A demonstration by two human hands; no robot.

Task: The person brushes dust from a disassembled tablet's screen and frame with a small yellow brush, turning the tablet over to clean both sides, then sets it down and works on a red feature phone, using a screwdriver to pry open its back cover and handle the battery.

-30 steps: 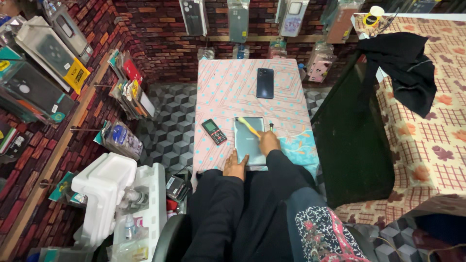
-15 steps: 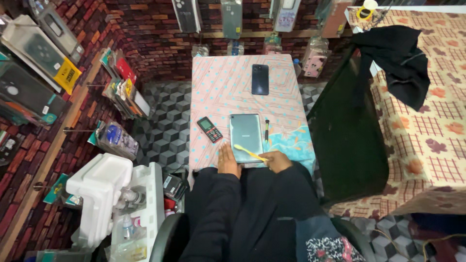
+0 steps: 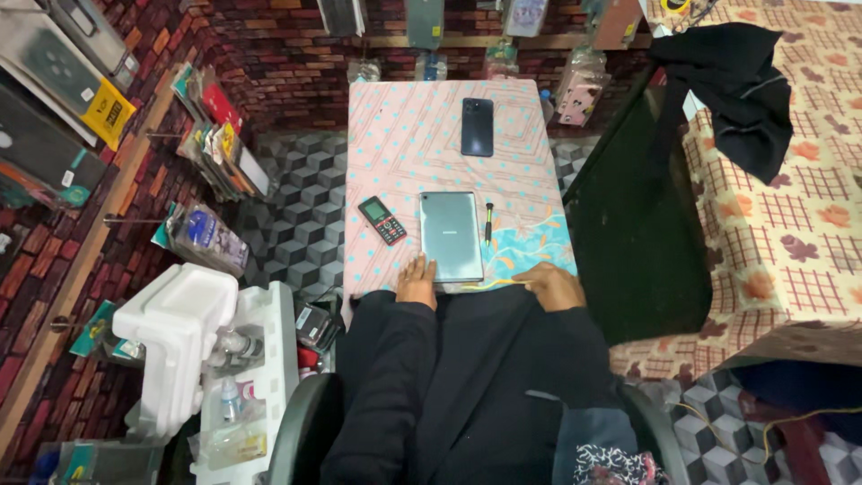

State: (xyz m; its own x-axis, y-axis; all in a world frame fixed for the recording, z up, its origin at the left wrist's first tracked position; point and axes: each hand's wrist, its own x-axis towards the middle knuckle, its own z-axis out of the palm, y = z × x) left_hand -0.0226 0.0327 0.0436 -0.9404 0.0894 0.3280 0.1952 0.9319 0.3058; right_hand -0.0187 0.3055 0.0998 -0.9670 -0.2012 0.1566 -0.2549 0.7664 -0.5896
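Item one — our left hand [image 3: 417, 279] rests palm-down on the near edge of the table [image 3: 404, 135], fingers loosely spread and flat, its fingertips touching the lower left corner of the grey tablet [image 3: 451, 235]; it grips nothing.

Item two — our right hand [image 3: 554, 286] lies at the near right edge of the table, fingers curled inward; whether it holds anything we cannot tell, since the palm faces away from the camera.

Grey tablet: flat on the table, back side up, long edge running away from us, just ahead of and between our two hands.

Small keypad phone [image 3: 382, 220]: dark with red trim, lying at a slant just left of the tablet, near it but apart.

Screwdriver [image 3: 488, 221]: a slim dark tool with a yellow tip, lying just right of the tablet and parallel to its long edge.

Dark smartphone [image 3: 477, 127]: back up, farther along the table, well apart from the tablet.

Table covering: pink patterned cloth with a blue floral patch at the near right corner.

Surroundings: a white foam block [image 3: 180, 332] on a low stand to our left; packaged accessories [image 3: 206, 238] hung along the brick-pattern wall; a black garment [image 3: 736, 85] draped over a checked floral cloth [image 3: 790, 233] to our right.
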